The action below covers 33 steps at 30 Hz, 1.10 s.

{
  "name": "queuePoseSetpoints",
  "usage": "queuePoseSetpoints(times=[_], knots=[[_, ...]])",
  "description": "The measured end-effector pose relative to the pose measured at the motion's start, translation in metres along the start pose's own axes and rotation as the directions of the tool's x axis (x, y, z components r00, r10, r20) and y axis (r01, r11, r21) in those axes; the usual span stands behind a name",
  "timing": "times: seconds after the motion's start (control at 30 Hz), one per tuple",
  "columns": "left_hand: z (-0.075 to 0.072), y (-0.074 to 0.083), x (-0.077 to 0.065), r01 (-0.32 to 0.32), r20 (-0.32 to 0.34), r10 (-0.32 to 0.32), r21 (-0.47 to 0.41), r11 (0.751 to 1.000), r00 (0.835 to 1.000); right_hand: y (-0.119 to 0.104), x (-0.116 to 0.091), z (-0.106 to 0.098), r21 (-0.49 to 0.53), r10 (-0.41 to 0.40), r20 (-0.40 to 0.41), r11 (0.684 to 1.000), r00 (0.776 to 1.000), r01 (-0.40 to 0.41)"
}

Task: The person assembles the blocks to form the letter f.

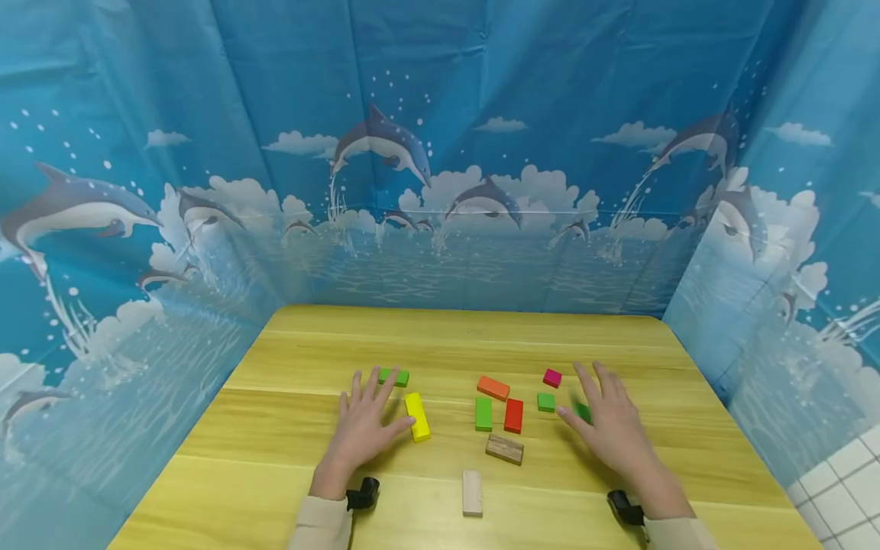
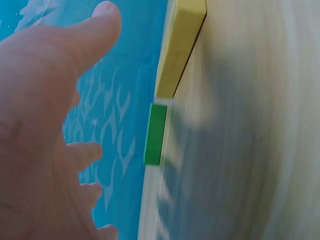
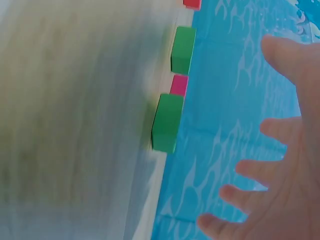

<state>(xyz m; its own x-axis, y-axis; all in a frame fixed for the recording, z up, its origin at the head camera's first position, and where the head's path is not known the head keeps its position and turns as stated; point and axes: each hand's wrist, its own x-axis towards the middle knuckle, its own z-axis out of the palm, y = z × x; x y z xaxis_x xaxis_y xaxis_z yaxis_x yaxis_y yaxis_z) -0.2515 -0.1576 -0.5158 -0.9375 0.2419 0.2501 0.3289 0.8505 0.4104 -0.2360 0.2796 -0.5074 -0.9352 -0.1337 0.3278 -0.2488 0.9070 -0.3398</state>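
My left hand (image 1: 363,429) is spread above the table, beside a yellow block (image 1: 417,417) and a long green block (image 1: 394,377). In the left wrist view its thumb and fingers hold nothing, apart from the yellow block (image 2: 182,47) and green block (image 2: 156,134). On the other side hovers my right hand (image 1: 613,425), fingers spread and holding nothing. It partly covers a green block (image 1: 583,413); a small green block (image 1: 546,402) and a magenta block (image 1: 552,378) lie to its left. The right wrist view shows a gap between that hand (image 3: 280,165) and the nearest green block (image 3: 168,122).
Between the hands lie an orange block (image 1: 493,387), a green block (image 1: 483,414), a red block (image 1: 513,416) and a dark brown wooden block (image 1: 505,449). Nearer stands or lies a pale wooden block (image 1: 472,493). A dolphin-print curtain (image 1: 440,260) borders the wooden table (image 1: 412,336).
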Motion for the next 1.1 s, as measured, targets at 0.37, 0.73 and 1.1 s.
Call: queuePoseSetpoints(times=[0.37, 0.73, 1.1], knots=[[0.007, 0.020, 0.001, -0.067, 0.055, 0.075, -0.134, 0.989, 0.996, -0.023, -0.002, 0.008, 0.190, -0.056, 0.049, 0.981, 0.997, 0.046], [0.015, 0.037, -0.002, -0.130, 0.124, 0.169, -0.277, 0.952, 0.978, -0.059, -0.004, 0.022, 0.361, -0.111, 0.103, 0.930, 0.989, 0.067], [0.021, 0.056, -0.011, -0.152, 0.138, 0.196, -0.279, 0.948, 0.971, -0.083, -0.010, 0.030, 0.496, -0.046, 0.225, 0.865, 0.973, -0.074]])
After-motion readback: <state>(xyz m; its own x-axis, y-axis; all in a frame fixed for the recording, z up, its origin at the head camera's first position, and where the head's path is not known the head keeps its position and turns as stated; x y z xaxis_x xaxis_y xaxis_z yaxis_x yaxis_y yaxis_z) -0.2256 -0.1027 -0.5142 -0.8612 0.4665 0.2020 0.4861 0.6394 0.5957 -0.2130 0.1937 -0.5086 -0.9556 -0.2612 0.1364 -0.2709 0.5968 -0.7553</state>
